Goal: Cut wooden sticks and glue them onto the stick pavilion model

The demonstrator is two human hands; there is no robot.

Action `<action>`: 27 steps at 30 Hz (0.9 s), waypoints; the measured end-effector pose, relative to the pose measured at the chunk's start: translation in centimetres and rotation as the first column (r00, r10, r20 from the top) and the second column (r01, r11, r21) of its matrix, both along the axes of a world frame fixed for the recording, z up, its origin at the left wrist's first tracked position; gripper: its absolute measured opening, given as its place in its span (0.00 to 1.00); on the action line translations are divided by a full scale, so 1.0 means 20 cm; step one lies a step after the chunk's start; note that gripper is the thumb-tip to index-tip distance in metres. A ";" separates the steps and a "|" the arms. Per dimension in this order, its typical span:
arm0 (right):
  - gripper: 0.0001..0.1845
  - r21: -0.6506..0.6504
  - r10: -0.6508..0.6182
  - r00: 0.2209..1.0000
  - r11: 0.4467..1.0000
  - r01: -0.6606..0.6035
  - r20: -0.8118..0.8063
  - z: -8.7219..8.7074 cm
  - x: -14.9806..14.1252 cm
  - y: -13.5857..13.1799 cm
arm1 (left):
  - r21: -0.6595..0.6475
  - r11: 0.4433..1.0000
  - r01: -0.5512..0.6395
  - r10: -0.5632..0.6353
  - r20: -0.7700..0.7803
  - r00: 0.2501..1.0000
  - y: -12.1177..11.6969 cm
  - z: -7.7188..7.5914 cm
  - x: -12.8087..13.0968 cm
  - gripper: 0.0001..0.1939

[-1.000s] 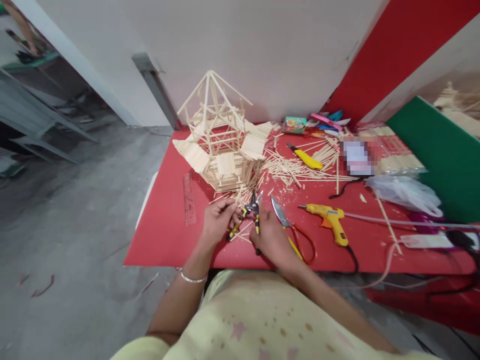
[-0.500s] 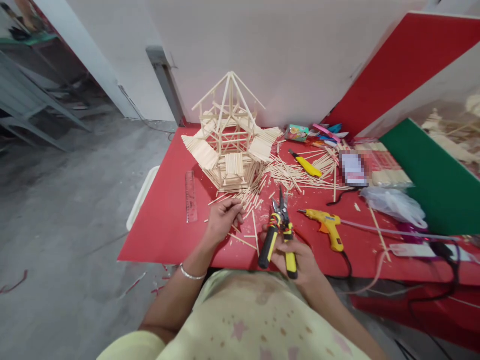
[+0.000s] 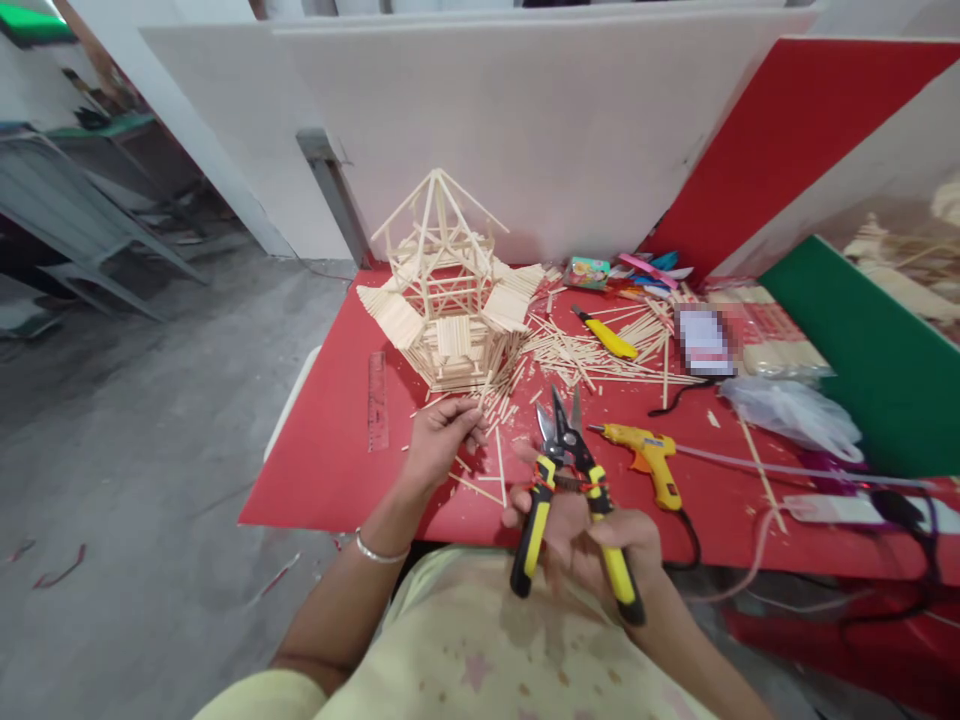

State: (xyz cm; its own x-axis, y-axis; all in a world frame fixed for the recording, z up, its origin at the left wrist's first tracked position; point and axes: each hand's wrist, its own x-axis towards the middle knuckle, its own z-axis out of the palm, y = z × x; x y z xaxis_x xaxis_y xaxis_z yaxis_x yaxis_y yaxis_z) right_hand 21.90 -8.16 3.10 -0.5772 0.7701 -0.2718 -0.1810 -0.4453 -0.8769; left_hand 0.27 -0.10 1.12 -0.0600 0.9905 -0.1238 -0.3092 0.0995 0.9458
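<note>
My right hand grips a pair of cutting snips with black and yellow handles. Its handles are spread and the jaws point away from me. My left hand is closed in a pinch near the front of the model, on what looks like a thin wooden stick, mostly hidden by the fingers. Just beyond it stands a pavilion-like model built of wooden sticks, with a pointed open roof frame and slatted panels. Loose sticks lie heaped at its right.
On the red table are a clear ruler, a yellow utility knife, a yellow glue gun with its cord, a plastic bag and packed sticks. A green board leans at right; a white panel stands behind.
The snips have opened wider in my right hand and come closer to me. My left hand keeps its pinch near the model. The view has tilted up slightly.
</note>
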 end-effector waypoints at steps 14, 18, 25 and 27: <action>0.43 0.696 -0.641 0.301 0.549 -0.462 0.706 0.14 0.00 0.18 | 0.011 1.000 0.015 -0.015 -0.016 1.000 -0.04 0.07 0.00 0.12; 0.44 0.654 -0.671 0.227 0.493 -0.574 0.706 0.14 -0.03 0.22 | 0.034 0.999 0.029 -0.028 -0.034 0.999 -0.05 0.07 0.00 0.13; 0.42 0.591 -0.645 0.172 0.516 -0.621 0.744 0.13 -0.06 0.24 | 0.022 1.000 0.017 -0.016 -0.024 1.000 -0.05 0.06 0.00 0.12; 0.42 0.577 -0.638 0.162 0.522 -0.628 0.753 0.13 -0.06 0.24 | 0.014 1.000 0.021 -0.021 -0.013 1.000 -0.05 0.07 0.00 0.12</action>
State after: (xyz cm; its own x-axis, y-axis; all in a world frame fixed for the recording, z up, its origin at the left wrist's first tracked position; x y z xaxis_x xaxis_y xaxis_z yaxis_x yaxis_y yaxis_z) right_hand 20.65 -3.37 5.61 -0.3697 0.9242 0.0962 0.9179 0.3793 -0.1162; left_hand 0.34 -1.10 2.44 -0.0408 0.9932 -0.1094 -0.2951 0.0926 0.9510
